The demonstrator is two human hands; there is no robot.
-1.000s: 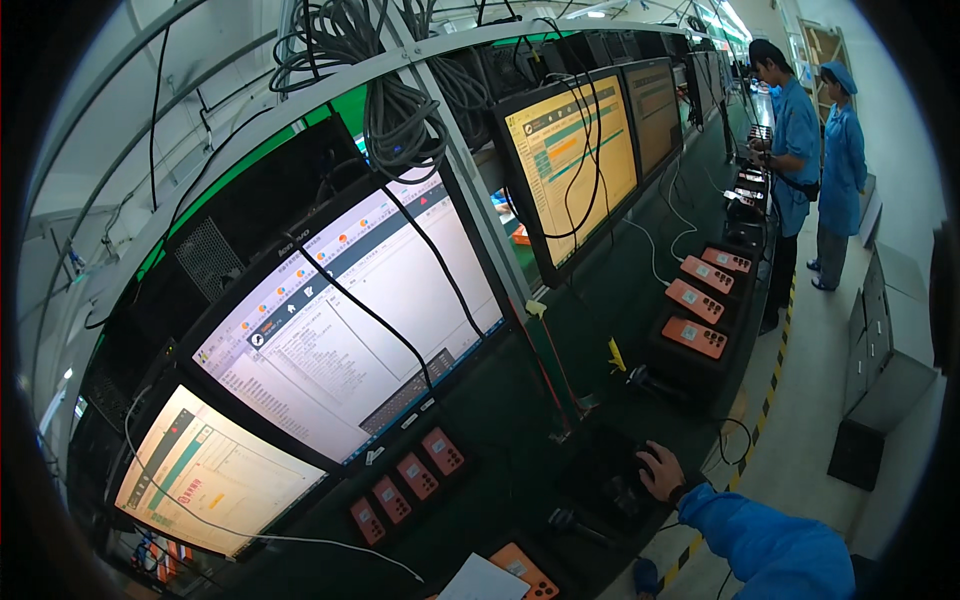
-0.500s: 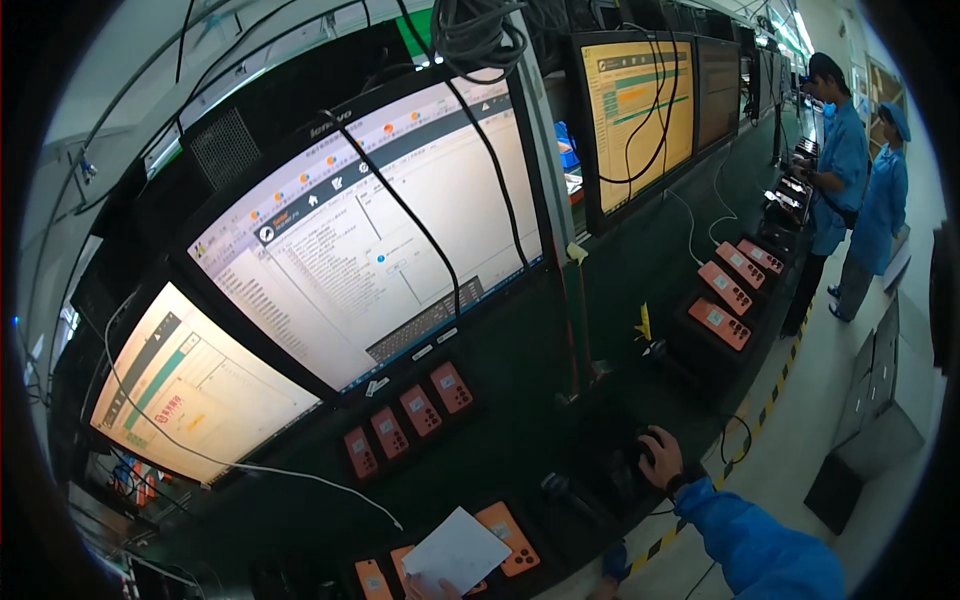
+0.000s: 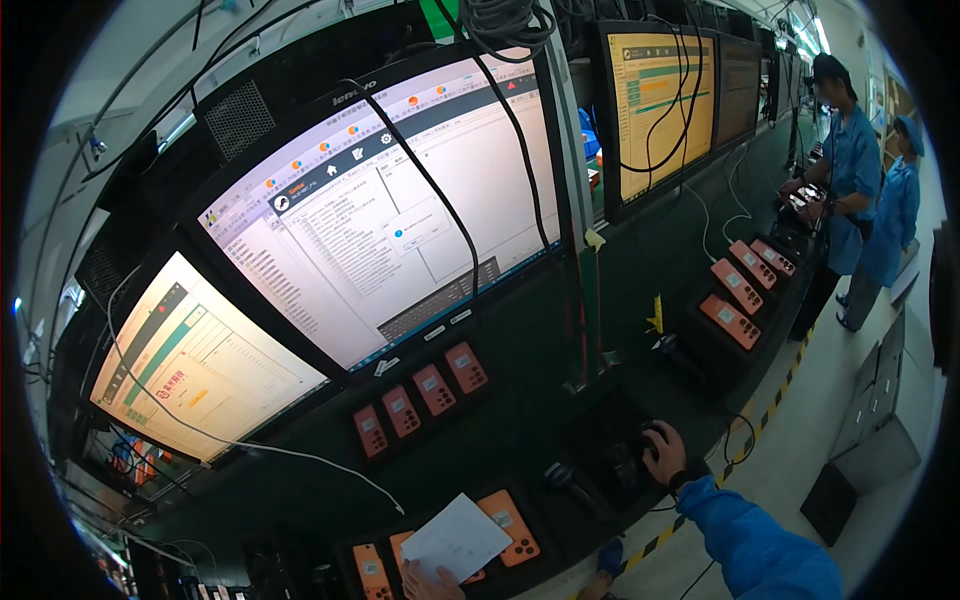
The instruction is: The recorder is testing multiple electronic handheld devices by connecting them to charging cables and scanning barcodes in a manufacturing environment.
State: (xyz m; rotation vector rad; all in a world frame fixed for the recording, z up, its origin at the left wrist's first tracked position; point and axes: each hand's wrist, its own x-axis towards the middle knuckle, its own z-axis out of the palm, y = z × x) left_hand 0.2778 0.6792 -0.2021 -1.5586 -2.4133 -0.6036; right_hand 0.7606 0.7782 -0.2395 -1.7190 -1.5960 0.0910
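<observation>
My right hand (image 3: 664, 455) rests curved over a dark computer mouse (image 3: 648, 432) on the dark green bench, and the palm covers most of the mouse. At the bottom edge my left hand (image 3: 434, 584) grips the lower corner of a white sheet (image 3: 458, 536). That sheet lies over orange phones. One orange phone (image 3: 512, 528) sticks out on its right and another orange phone (image 3: 371, 570) on its left, both with camera lenses showing. A lit monitor (image 3: 400, 200) with a small dialog box stands in front of me.
Several reddish phones (image 3: 434, 388) lie in a dark tray below the monitor. A dark handheld scanner (image 3: 568, 480) sits left of the mouse. More phones (image 3: 730, 320) line the bench at right. A white cable (image 3: 300, 447) crosses the left side. Two people in blue (image 3: 850, 170) stand farther along the bench.
The whole view has shifted slightly, so the monitors and phones sit a little farther right. My right hand stays on the mouse, my left on the sheet. The nearer person's arms have moved.
</observation>
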